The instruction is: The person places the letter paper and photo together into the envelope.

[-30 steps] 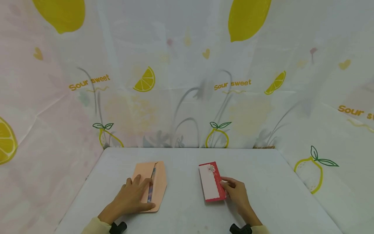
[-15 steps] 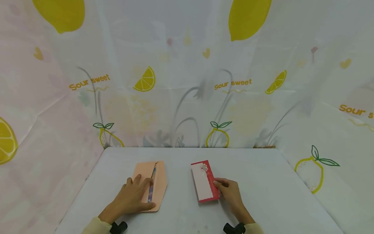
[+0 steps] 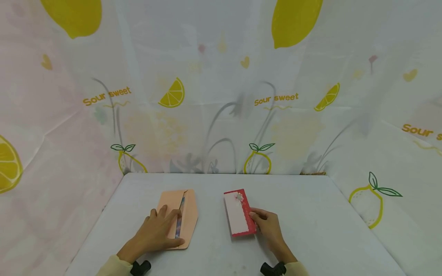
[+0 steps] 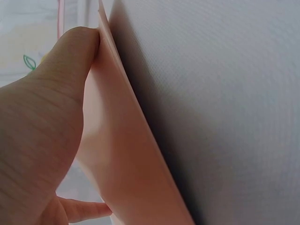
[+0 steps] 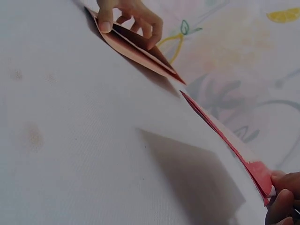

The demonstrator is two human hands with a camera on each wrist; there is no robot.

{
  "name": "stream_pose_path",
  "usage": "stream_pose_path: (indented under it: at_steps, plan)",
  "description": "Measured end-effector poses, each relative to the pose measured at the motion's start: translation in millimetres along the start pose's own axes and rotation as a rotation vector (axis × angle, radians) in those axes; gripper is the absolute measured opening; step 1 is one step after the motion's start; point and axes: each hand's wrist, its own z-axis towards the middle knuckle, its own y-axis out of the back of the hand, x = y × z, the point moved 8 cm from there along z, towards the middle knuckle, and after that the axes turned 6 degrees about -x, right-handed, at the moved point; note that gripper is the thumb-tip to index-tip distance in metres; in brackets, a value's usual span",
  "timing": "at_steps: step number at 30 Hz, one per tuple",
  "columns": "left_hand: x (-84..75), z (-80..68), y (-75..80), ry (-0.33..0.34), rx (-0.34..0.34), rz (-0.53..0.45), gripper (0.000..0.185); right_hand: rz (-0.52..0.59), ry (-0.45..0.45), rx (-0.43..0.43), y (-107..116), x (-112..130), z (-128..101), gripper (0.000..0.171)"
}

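A peach envelope (image 3: 190, 218) lies on the white table, flap spread to the right, a blue-purple patterned strip (image 3: 178, 226) showing along its opening. My left hand (image 3: 153, 232) rests across it with spread fingers, the thumb on the flap and the index fingertip by the opening. In the left wrist view the envelope's edge (image 4: 145, 126) stands a little off the table. To the right, a red and pale pink greeting card (image 3: 236, 212) with a small flower decoration is raised above the table. My right hand (image 3: 272, 230) pinches its right edge between thumb and fingers.
The white table (image 3: 310, 214) reaches back to a fabric backdrop (image 3: 221, 96) printed with lemons and lettering. The card casts a shadow (image 5: 197, 178) on the tabletop. Black straps (image 3: 272, 269) sit on both wrists.
My right hand has moved left with the card, bringing it nearer the envelope. My left hand and the envelope have stayed in place.
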Motion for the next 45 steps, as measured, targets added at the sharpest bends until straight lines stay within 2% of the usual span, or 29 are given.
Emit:
stream_pose_path:
  at_steps: [9, 16, 25, 45]
  plan:
    - [1.8, 0.9, -2.6, 0.009, 0.007, 0.001, 0.078, 0.027, 0.002, 0.0, -7.5, 2.9, -2.9, 0.038]
    - [1.3, 0.3, -1.9, 0.011, 0.013, -0.003, 0.078, -0.003, 0.009, -0.006, -13.2, 1.5, -0.8, 0.036]
    - [-0.6, 0.6, -0.9, 0.014, 0.017, 0.002, 0.078, -0.001, 0.036, 0.049, -24.2, 3.8, -7.1, 0.036]
    - [1.6, 1.4, -1.4, 0.03, 0.018, 0.003, 0.079, 0.032, 0.077, 0.125, -77.4, 16.4, -15.9, 0.031]
